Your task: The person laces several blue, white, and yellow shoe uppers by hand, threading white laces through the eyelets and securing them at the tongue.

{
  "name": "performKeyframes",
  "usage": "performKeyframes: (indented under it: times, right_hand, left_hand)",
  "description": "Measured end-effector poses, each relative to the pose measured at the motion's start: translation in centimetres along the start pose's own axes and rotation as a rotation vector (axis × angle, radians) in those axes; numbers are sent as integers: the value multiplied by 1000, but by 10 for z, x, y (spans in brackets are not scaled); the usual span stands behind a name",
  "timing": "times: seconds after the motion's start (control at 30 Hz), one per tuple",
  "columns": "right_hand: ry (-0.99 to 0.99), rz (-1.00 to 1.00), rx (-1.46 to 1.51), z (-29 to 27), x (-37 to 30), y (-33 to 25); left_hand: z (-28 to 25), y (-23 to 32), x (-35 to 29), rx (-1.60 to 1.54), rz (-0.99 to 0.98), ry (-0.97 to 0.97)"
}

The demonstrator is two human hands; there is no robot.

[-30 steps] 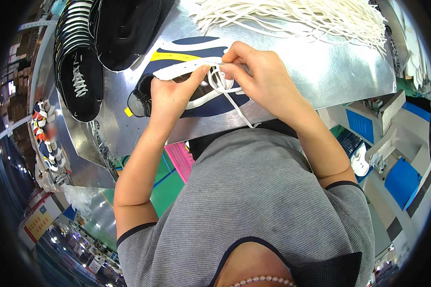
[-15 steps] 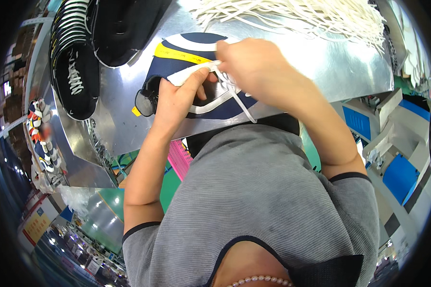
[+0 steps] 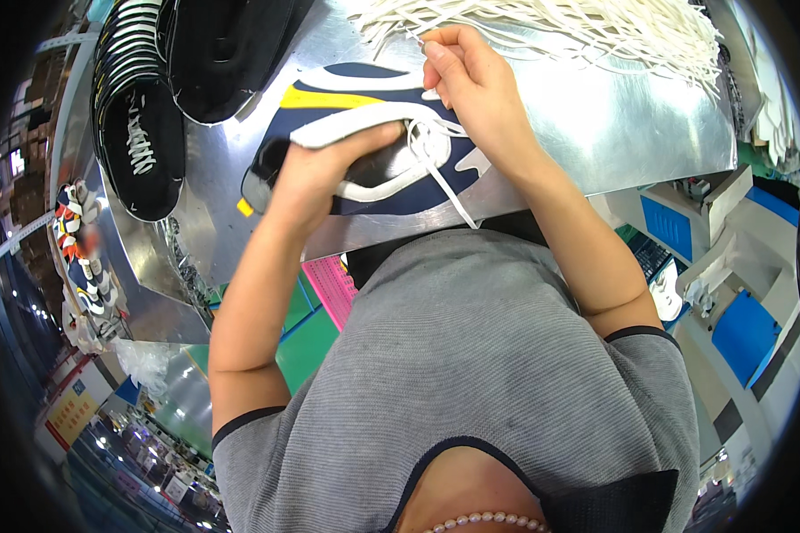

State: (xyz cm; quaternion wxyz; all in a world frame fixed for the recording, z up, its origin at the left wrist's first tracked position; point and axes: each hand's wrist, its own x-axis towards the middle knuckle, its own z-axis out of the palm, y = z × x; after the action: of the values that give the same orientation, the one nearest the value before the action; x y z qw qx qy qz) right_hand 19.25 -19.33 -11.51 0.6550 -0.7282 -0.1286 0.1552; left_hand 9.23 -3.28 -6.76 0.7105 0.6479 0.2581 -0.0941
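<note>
A navy shoe upper [image 3: 391,202] with white trim and a yellow strip lies on the metal table. My left hand [image 3: 320,178] grips it at the white-edged opening, with the thumb over the inside and the other fingers mostly hidden. A white shoelace [image 3: 449,191] is looped through the eyelet area, and one end hangs toward my body. Farther out, my right hand [image 3: 480,84] is raised with its fingers pinched. A strand of lace runs from the loop toward this hand, and a thin white tip shows at its fingertips.
A large heap of white laces [image 3: 578,31] covers the far side of the table [image 3: 631,133]. Stacked black shoe uppers [image 3: 138,151] stand at the far left. Beneath the table's near edge is a pink perforated crate [image 3: 329,289]; blue-panelled grey furniture [image 3: 742,329] stands to the right.
My right hand has moved up and away from the upper toward the lace heap. The lace now forms a tighter loop at the eyelets. My left hand's thumb has straightened along the opening.
</note>
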Motion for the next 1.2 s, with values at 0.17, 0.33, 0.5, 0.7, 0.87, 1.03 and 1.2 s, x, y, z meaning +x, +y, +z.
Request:
performKeyframes:
  times: [0.17, 0.33, 0.5, 0.7, 0.87, 1.03, 1.2]
  right_hand:
    - [21, 57, -401, 5, -13, 21]
    - [162, 28, 257, -24, 2, 23]
    - [217, -30, 341, -67, 19, -17]
    - [-17, -219, 199, -8, 6, -9]
    - [110, -336, -488, 33, 23, 8]
    - [153, -239, -607, 39, 23, 5]
    - [132, -166, -510, 30, 26, 3]
  left_hand:
    - [-51, 12, -51, 21, 108, -132]
    - [-37, 33, -14, -237, 349, -361]
    - [-30, 11, -11, -95, -195, 8]
    - [-12, 22, 12, 11, -237, -53]
    - [-42, 28, -5, -206, -117, -479]
    - [-103, 106, -133, -1042, 665, -402]
    - [-28, 43, -100, -103, 466, 535]
